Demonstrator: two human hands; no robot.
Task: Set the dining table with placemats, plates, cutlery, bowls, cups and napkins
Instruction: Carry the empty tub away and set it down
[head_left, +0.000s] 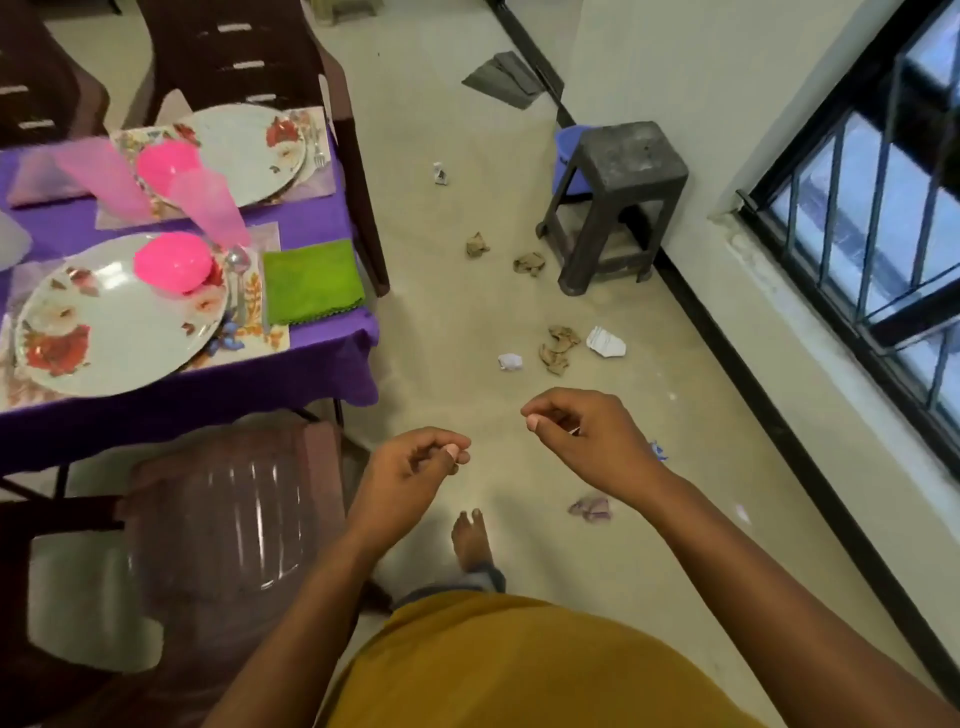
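Note:
The table under a purple cloth stands at the left. On its near placemat lie a flowered plate, a pink bowl, a spoon and a green napkin. A pink cup stands just behind. The far setting has a second flowered plate, a pink bowl and another pink cup. My left hand and my right hand hover over the floor to the right of the table, fingers loosely curled, holding nothing.
A brown plastic chair stands at the table's near side, and two more at the far side. A dark stool with a blue bucket behind it is by the wall. Crumpled paper scraps litter the floor. A barred window is on the right.

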